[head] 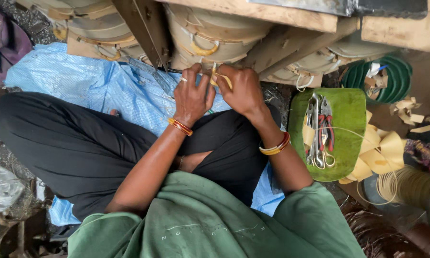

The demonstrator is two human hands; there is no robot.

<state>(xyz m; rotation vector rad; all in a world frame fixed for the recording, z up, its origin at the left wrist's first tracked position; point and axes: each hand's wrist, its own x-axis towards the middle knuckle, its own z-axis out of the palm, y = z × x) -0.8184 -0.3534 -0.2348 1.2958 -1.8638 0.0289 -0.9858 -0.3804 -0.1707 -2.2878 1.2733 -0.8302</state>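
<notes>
Yellow strip (220, 79) pinched by left hand (192, 95) and right hand (243, 91), both closed on it; pliers (325, 126) laid on green pad (348, 110)

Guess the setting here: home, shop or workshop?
Likely a small floor-level craft workshop. Both hands, left hand and right hand, work a yellow strip; pliers and scissors lie on a green tray, beside coiled tan strips.

The right hand (243, 91) hides most of the yellow strip (223, 79). The stacked rings (210, 36) go under wooden boards (272, 16). The green coil (396, 79) is partly covered.
</notes>
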